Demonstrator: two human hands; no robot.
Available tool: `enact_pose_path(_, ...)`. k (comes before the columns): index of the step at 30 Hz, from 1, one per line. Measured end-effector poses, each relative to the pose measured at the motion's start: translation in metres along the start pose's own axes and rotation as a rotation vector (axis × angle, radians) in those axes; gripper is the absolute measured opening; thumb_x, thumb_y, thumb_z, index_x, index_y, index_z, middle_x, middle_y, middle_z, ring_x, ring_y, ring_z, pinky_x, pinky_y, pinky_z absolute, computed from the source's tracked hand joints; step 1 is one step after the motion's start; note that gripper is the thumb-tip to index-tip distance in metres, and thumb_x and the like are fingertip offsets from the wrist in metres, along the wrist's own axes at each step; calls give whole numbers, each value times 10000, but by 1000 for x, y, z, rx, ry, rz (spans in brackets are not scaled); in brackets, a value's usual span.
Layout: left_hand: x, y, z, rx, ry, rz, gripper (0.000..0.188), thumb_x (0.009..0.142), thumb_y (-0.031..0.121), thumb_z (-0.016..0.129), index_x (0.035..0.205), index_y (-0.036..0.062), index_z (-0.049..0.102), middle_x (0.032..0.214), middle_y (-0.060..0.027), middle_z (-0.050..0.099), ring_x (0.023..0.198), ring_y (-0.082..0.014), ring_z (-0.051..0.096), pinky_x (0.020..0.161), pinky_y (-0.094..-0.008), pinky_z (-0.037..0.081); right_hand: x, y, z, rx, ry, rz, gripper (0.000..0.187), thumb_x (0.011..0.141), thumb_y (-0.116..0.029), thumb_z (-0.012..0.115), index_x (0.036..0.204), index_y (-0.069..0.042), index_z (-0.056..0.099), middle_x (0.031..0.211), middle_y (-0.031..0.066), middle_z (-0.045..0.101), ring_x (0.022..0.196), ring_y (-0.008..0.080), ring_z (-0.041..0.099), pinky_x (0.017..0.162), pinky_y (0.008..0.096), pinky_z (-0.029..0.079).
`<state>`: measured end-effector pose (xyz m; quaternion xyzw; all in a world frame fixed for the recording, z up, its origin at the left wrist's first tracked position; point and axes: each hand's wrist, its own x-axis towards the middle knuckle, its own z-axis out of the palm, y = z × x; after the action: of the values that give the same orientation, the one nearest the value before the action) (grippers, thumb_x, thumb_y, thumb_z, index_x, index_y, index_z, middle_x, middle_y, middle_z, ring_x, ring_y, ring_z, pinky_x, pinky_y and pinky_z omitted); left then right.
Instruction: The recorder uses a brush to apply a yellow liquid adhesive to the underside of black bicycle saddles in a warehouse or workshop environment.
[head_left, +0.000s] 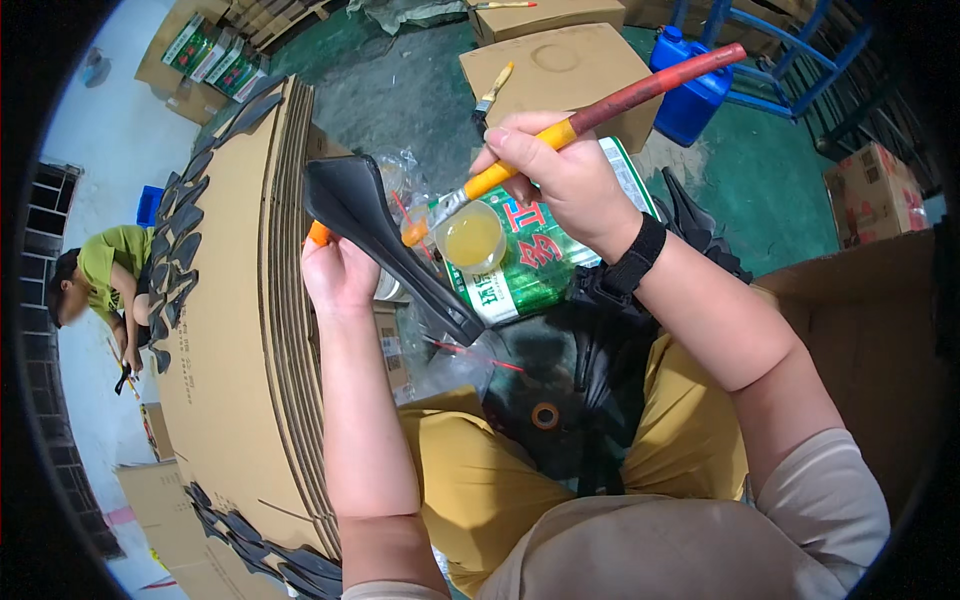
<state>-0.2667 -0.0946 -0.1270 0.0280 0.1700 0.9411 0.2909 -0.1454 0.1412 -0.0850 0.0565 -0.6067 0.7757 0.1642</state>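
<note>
My left hand [340, 272] holds up a long black moulded piece [375, 215], broad at the top and narrowing like a bicycle saddle. Most of that hand's fingers are hidden behind it, and a bit of orange [319, 233] shows beside them. In my right hand [555, 170] is a paintbrush [490, 178] with a yellow and dark red handle, gripped near its metal band. Its orange-tinted bristles point down and left, just right of the black piece; I cannot tell whether they touch it. Below the brush stands a clear plastic cup [473, 240] of yellowish liquid, on a green and white package [545, 265].
Stacked cardboard sheets [235, 290] rise at my left, lined with several black pieces [180, 250]. Beyond them another person [110, 275] bends forward. A carton [560, 75] with another brush [494, 88], and a blue jerrycan [690, 90], stand ahead. A tape roll [544, 416] lies below.
</note>
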Motion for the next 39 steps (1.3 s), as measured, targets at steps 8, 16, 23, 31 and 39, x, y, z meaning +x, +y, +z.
enact_pose_path(8,7,9,-4,-98,47,14,352,910,162,354,1106,-43,563,1148,-220,569,1068,-328,552,941,-476,431,1,0,-1,20,-103,66,239,883,-208,559,787,-6,643,691,27,609,506,50,455,456,181,359)
enact_pose_path(16,11,29,-12,-93,-2,102,310,911,147,380,1062,-35,582,1107,-188,597,1037,-303,571,938,-457,436,2,5,-6,154,-131,154,253,878,-191,544,734,0,628,653,42,595,474,60,437,434,187,338)
enact_pose_path(23,14,43,-23,-161,-25,198,281,909,137,402,1035,-23,596,1059,-179,619,987,-303,592,883,-470,466,1,5,-9,163,-69,172,231,864,-157,526,726,1,624,617,35,572,477,62,454,449,198,364)
enact_pose_path(31,16,52,-23,-132,203,451,272,909,150,408,1031,-10,590,1070,-171,609,1018,-298,567,954,-497,398,2,8,-19,142,4,165,232,873,-194,543,763,-9,628,665,17,579,521,48,474,472,181,379)
enact_pose_path(39,13,37,-3,-58,480,607,273,922,176,387,1084,0,518,1145,-171,527,1102,-307,489,991,-524,345,1,-13,-37,30,-32,56,199,854,-192,579,861,-10,661,722,10,590,624,62,505,569,202,403)
